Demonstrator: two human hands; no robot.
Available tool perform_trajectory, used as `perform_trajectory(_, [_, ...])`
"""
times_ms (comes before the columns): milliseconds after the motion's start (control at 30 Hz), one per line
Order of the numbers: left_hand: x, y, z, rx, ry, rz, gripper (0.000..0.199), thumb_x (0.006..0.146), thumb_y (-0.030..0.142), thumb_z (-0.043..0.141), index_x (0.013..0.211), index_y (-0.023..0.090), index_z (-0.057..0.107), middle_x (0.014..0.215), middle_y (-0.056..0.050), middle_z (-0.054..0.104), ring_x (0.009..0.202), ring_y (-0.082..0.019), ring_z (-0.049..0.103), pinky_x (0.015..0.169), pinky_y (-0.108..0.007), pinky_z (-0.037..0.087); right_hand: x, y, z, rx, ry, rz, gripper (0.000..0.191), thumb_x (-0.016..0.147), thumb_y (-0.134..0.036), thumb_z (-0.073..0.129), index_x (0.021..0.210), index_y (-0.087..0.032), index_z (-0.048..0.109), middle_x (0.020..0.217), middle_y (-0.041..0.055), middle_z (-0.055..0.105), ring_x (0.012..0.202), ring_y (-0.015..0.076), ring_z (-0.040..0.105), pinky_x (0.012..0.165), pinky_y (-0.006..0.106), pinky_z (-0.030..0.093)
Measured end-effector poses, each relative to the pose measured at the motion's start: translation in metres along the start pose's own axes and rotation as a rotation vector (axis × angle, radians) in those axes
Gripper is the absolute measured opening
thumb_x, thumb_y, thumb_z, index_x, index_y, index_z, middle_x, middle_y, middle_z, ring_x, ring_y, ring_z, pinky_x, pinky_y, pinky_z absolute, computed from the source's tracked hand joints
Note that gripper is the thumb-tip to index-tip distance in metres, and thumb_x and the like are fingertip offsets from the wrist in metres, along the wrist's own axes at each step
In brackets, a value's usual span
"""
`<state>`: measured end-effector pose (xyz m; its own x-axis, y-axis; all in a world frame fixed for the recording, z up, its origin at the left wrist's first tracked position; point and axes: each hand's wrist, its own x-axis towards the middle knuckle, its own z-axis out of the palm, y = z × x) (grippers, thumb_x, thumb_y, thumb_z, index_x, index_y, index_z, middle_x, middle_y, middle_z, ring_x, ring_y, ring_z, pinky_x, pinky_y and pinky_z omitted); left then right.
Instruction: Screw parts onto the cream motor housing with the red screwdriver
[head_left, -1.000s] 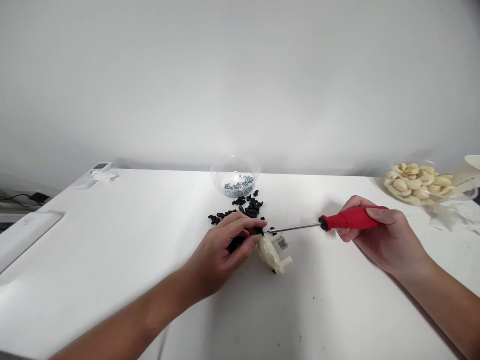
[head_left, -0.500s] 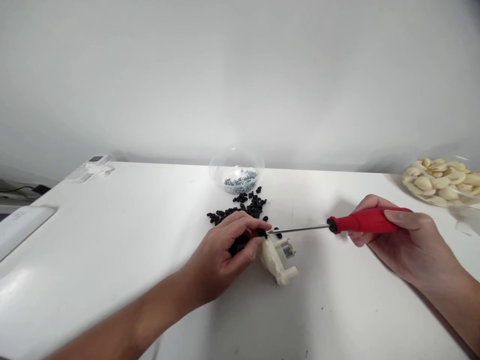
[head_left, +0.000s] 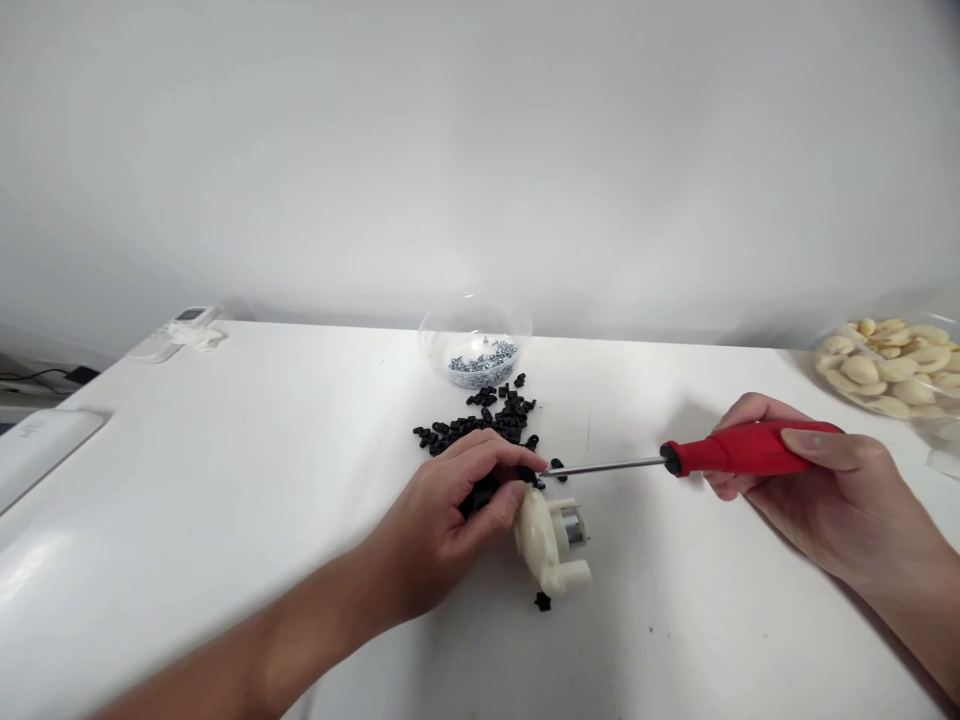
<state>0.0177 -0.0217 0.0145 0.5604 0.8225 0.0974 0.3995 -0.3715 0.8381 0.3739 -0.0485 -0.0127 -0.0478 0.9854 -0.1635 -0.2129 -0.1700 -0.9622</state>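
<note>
left hand (head_left: 476, 495) grasps cream motor housing (head_left: 538, 535) near black parts (head_left: 506, 422); right hand (head_left: 817, 475) grips red-handled screwdriver (head_left: 750, 448), tip at housing's upper end.

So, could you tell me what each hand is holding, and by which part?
The right hand holds the screwdriver by its red handle; the left pinches a small black piece, its exact part unclear.

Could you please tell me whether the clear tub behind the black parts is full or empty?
Neither: the clear tub is partly filled, with small metal pieces low inside.
</note>
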Motion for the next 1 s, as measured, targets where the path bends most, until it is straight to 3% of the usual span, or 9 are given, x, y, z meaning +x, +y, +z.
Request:
perform_trajectory(433, [0.0, 0.0, 0.0, 0.044, -0.034, 0.012, 0.027, 0.105, 0.019, 0.051, 0.121, 0.025, 0.071, 0.109, -0.002, 0.072, 0.102, -0.018, 0.068, 0.091, -0.031, 0.054, 0.003, 0.005, -0.005, -0.007, -0.053, 0.02, 0.031, 0.084, -0.054, 0.079, 0.086, -0.024, 0.079, 0.069, 0.0097, 0.075, 0.07, 0.0285, 0.072, 0.066, 0.035, 0.059])
perform_trajectory(733, [0.002, 0.002, -0.002, 0.086, -0.065, 0.013, 0.026, 0.105, 0.022, 0.053, 0.121, 0.025, 0.074, 0.108, -0.004, 0.073, 0.1, -0.019, 0.07, 0.088, -0.031, 0.056, -0.002, 0.001, 0.005, 0.027, -0.003, 0.046, 0.026, 0.083, -0.047, 0.079, 0.086, -0.021, 0.079, 0.076, 0.0091, 0.076, 0.066, 0.0209, 0.067, 0.066, 0.029, 0.057])
perform_trajectory(1000, [0.004, 0.004, -0.004, 0.042, -0.029, 0.018, 0.025, 0.105, 0.022, 0.057, 0.118, 0.026, 0.078, 0.107, -0.005, 0.076, 0.097, -0.018, 0.073, 0.085, -0.03, 0.06, 0.001, -0.001, 0.002, 0.011, -0.08, 0.023, 0.028, 0.086, -0.051, 0.074, 0.087, -0.023, 0.079, 0.073, 0.0098, 0.074, 0.071, 0.0276, 0.067, 0.067, 0.037, 0.054])
